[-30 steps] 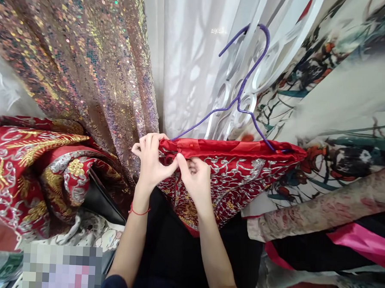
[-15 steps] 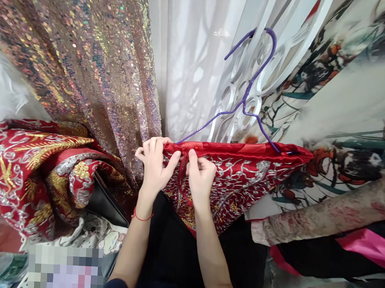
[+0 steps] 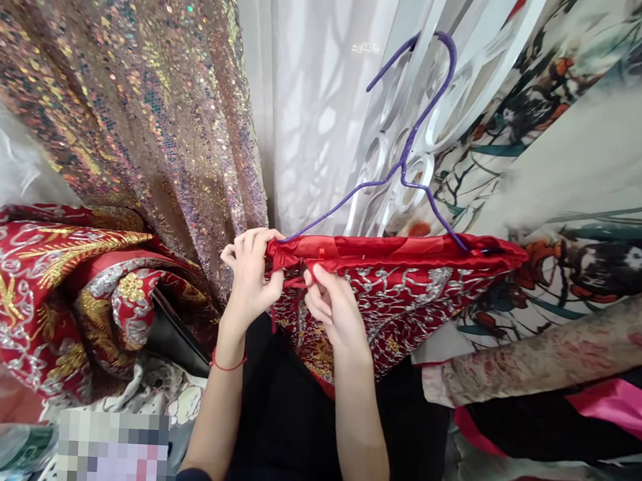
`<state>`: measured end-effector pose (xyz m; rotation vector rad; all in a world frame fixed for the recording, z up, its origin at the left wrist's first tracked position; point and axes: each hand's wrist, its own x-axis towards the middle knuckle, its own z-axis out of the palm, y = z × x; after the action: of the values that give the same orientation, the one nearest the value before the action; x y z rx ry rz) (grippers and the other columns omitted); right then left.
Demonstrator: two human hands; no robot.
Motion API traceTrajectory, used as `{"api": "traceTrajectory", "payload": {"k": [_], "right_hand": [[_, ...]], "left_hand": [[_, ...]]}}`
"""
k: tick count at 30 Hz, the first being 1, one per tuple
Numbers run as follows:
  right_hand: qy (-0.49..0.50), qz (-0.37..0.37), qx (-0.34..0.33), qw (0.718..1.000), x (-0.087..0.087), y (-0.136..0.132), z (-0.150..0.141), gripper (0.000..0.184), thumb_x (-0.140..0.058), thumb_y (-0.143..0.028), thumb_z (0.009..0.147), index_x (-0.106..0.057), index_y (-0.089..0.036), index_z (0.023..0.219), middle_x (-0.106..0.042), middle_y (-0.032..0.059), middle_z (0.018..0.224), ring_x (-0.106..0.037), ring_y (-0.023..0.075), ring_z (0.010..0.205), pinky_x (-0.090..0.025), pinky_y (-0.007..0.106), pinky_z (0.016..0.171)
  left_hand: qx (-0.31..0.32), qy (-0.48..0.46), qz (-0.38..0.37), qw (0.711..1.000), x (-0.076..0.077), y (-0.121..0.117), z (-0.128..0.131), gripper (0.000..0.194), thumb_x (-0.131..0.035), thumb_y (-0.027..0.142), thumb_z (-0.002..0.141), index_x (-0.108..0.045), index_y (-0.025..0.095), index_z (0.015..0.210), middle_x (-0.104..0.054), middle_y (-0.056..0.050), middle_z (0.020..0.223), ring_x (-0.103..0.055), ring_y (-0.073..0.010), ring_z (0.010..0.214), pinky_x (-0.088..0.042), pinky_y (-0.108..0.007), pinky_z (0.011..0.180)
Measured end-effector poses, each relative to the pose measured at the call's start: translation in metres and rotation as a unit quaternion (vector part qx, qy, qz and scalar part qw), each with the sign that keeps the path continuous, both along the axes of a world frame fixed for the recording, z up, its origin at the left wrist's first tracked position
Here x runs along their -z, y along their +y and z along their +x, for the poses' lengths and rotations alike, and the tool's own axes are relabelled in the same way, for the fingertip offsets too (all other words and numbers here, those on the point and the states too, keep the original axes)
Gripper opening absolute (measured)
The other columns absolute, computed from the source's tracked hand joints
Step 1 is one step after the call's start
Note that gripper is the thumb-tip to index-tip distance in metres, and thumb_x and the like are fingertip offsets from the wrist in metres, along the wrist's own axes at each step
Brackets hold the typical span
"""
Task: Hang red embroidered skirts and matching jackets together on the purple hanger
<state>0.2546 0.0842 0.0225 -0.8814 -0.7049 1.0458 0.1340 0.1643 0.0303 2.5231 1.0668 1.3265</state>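
Observation:
A red skirt (image 3: 426, 282) with silver and gold embroidery hangs from a purple hanger (image 3: 403, 162), its satin waistband uppermost. My left hand (image 3: 250, 274) is closed on the left end of the waistband, fingers behind and thumb in front. Close to its right, my right hand (image 3: 335, 302) pinches the front edge of the waistband between thumb and fingers. A thin red tie (image 3: 296, 284) runs between the two hands, and a loose end dangles below my left thumb. Which fingers grip the tie is hard to make out.
A sequined curtain-like fabric (image 3: 161, 96) hangs at left, above a heap of red embroidered cloth (image 3: 54, 291). White openwork (image 3: 440, 110) supports the hanger. At right are floral cloth (image 3: 587, 183) and a fabric roll (image 3: 530, 352). A plastic bottle (image 3: 14, 447) lies bottom left.
My hands have drawn apart slightly at the waistband. The thin red tie now stretches sideways between them, where it hung down half a second ago.

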Motion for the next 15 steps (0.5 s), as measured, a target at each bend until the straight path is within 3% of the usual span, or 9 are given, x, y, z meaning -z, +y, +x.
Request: {"api": "traceTrajectory", "payload": {"k": [3, 5, 7, 9, 12, 15], "right_hand": [[-0.031, -0.007, -0.082, 0.996, 0.009, -0.023, 0.014, 0.040, -0.067, -0.053, 0.085, -0.055, -0.020, 0.066, -0.025, -0.0131, 0.039, -0.014, 0.0031, 0.035, -0.011, 0.021, 0.037], [-0.069, -0.027, -0.087, 0.993, 0.022, -0.046, 0.026, 0.045, -0.069, -0.054, 0.084, -0.051, -0.020, 0.061, -0.023, -0.0127, 0.039, -0.014, 0.0033, 0.035, -0.009, 0.021, 0.038], [-0.108, -0.068, -0.054, 0.990, 0.038, -0.069, 0.039, 0.048, -0.068, -0.059, 0.084, -0.053, -0.020, 0.060, -0.023, -0.0119, 0.039, -0.014, 0.0043, 0.035, -0.011, 0.023, 0.039], [-0.149, -0.123, 0.040, 0.980, 0.056, -0.088, 0.051, 0.055, -0.060, -0.067, 0.085, -0.056, -0.021, 0.058, -0.025, -0.0096, 0.038, -0.018, 0.0066, 0.037, -0.016, 0.025, 0.041], [-0.272, -0.213, 0.175, 0.922, 0.083, -0.108, 0.068, 0.062, -0.054, -0.073, 0.084, -0.050, -0.022, 0.049, -0.038, -0.0023, 0.042, -0.032, 0.0116, 0.042, -0.027, 0.028, 0.047], [-0.402, -0.328, 0.192, 0.833, 0.103, -0.118, 0.083, 0.059, -0.050, -0.069, 0.084, -0.051, -0.024, 0.048, -0.056, 0.0045, 0.052, -0.048, 0.0185, 0.052, -0.033, 0.031, 0.054]], "left_hand": [[0.035, 0.011, -0.009, 0.999, -0.001, 0.006, -0.007, 0.055, -0.045, 0.009, 0.068, -0.051, 0.025, 0.120, -0.057, -0.009, 0.124, -0.047, -0.0279, 0.123, -0.027, -0.043, 0.097], [0.043, 0.012, -0.022, 0.999, -0.002, 0.009, -0.008, 0.060, -0.043, 0.006, 0.064, -0.052, 0.025, 0.120, -0.058, -0.009, 0.124, -0.047, -0.0279, 0.123, -0.027, -0.044, 0.098], [0.040, 0.003, -0.032, 0.999, -0.002, 0.011, -0.006, 0.061, -0.042, 0.005, 0.062, -0.053, 0.026, 0.118, -0.058, -0.009, 0.124, -0.047, -0.0283, 0.123, -0.027, -0.045, 0.098], [0.030, -0.011, -0.035, 0.999, -0.001, 0.011, -0.003, 0.060, -0.042, 0.005, 0.062, -0.054, 0.027, 0.117, -0.059, -0.008, 0.124, -0.048, -0.0288, 0.123, -0.027, -0.045, 0.099], [0.017, -0.027, -0.031, 0.999, 0.001, 0.010, 0.000, 0.060, -0.042, 0.005, 0.062, -0.055, 0.027, 0.116, -0.060, -0.008, 0.124, -0.048, -0.0287, 0.123, -0.027, -0.046, 0.099], [0.020, -0.021, -0.027, 0.999, 0.002, 0.010, -0.002, 0.061, -0.042, 0.005, 0.063, -0.056, 0.027, 0.118, -0.060, -0.008, 0.127, -0.049, -0.0282, 0.125, -0.027, -0.045, 0.099]]}}
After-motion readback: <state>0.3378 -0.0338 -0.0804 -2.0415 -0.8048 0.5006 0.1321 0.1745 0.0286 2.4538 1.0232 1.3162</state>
